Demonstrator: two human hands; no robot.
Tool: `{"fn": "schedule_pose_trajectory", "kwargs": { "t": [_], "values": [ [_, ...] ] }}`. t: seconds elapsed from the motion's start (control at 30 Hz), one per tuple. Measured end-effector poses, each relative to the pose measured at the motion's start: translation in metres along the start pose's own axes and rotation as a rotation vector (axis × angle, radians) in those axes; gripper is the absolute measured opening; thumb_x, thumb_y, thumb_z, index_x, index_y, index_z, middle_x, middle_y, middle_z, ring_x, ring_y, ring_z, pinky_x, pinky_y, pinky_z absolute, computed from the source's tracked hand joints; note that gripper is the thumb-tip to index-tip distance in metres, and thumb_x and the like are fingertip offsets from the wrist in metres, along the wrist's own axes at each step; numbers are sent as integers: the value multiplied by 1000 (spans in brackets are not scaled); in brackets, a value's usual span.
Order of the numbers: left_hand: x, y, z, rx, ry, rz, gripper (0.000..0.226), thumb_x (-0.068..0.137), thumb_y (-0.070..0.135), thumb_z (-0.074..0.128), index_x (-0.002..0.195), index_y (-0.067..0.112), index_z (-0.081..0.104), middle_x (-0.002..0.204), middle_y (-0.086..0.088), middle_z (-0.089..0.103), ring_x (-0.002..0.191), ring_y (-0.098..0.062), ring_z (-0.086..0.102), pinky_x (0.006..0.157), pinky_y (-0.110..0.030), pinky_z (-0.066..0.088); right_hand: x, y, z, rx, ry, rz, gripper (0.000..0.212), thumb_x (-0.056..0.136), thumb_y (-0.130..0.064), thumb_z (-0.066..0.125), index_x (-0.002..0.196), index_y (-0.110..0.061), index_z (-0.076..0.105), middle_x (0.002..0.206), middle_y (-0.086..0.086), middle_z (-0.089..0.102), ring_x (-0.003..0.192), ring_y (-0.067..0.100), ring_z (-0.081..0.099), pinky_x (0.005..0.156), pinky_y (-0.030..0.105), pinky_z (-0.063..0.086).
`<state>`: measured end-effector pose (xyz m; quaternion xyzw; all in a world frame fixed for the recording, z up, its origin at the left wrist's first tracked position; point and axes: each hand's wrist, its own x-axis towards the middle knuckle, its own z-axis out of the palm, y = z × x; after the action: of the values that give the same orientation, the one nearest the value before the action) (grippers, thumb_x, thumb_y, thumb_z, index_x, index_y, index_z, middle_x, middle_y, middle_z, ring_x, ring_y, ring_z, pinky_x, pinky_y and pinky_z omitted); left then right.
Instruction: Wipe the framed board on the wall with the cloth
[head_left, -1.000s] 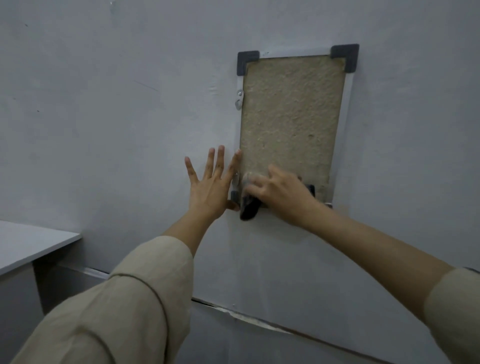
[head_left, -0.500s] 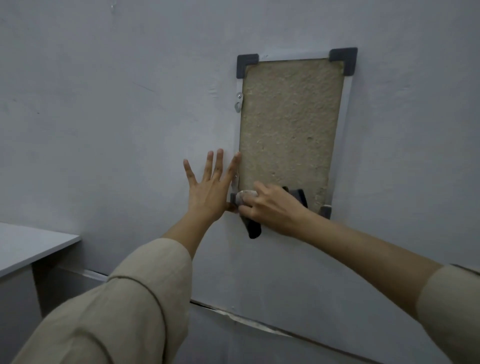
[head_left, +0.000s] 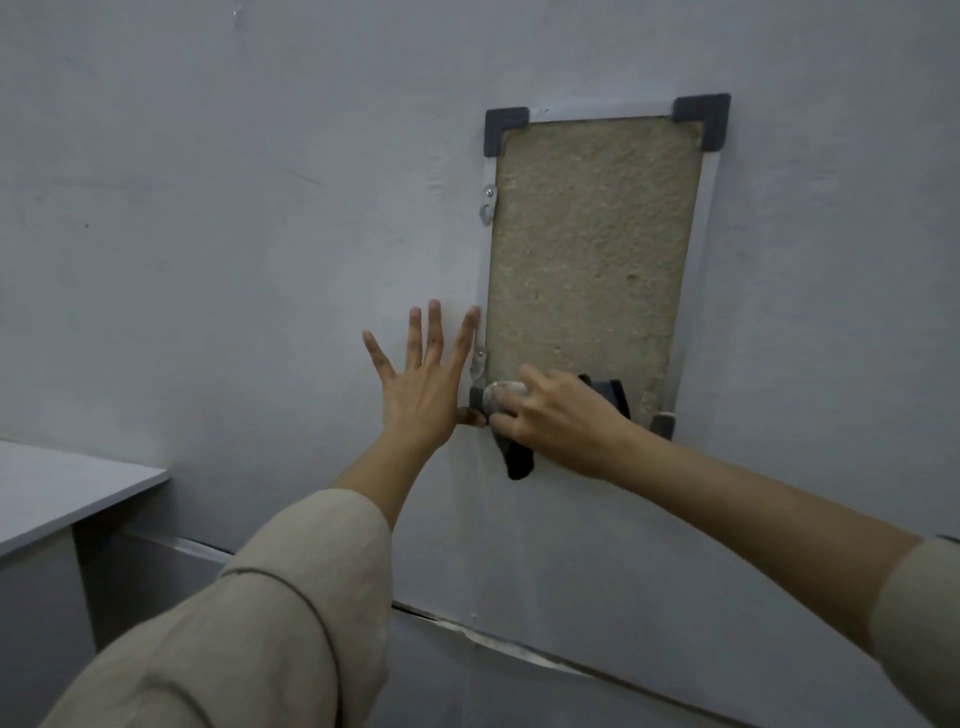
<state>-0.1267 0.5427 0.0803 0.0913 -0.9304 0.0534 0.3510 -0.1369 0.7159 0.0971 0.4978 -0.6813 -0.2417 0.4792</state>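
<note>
A tall framed board (head_left: 587, 249) hangs on the pale wall, with a rough beige face, a thin white frame and dark grey corner caps. My right hand (head_left: 558, 418) is shut on a dark cloth (head_left: 517, 457) and presses it against the board's bottom left corner; one end of the cloth hangs below my fist and another sticks out to the right. My left hand (head_left: 423, 389) lies flat on the wall just left of the frame, fingers spread, its thumb touching the lower left corner cap.
A grey-white table top (head_left: 62, 493) juts in at the lower left, against the wall. A cracked seam (head_left: 519, 644) runs across the wall below the board. Small metal brackets (head_left: 487, 203) sit on the frame's left edge.
My right hand has slid the cloth leftward along the bottom edge into the lower left corner, uncovering the lower right corner cap. My left hand has stayed flat on the wall.
</note>
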Motion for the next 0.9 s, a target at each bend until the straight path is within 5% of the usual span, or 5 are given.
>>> {"fn": "schedule_pose_trajectory", "kwargs": {
  "t": [0.1,0.27,0.47,0.7,0.9],
  "values": [
    [0,0,0,20,22,4,121,70,66,58,127,32,-43,152,-10,-30,140,-29,-25,95,-72,-17,11,21,-9,-66,-22,29,11,74,-14,73,84,-19,70,85,-2,72,67,19,60,45,24,39],
    [-4,3,-3,34,19,2,120,71,66,58,129,33,-41,154,-8,-25,143,-29,-17,94,-74,-15,25,45,-20,-55,147,361,19,79,-7,65,95,-16,70,89,2,72,70,23,59,47,24,37],
    [-3,4,-1,46,50,4,119,70,66,59,132,37,-38,153,-8,-26,143,-29,-18,94,-75,-14,-17,-8,9,38,-21,35,14,76,-10,65,87,-17,70,97,5,70,70,23,59,49,30,47],
    [-4,6,-2,36,44,-14,119,72,63,60,133,37,-38,154,-9,-25,143,-31,-18,95,-75,-14,-19,44,-10,-71,164,299,23,72,-6,69,91,-17,72,90,2,73,61,23,56,44,23,41],
    [-4,12,-3,42,49,-61,120,71,64,61,131,38,-40,154,-10,-24,143,-31,-16,95,-73,-14,-50,3,5,-30,-10,-24,20,77,-10,55,85,-20,70,95,2,71,68,23,59,49,28,46]
  ]
}}
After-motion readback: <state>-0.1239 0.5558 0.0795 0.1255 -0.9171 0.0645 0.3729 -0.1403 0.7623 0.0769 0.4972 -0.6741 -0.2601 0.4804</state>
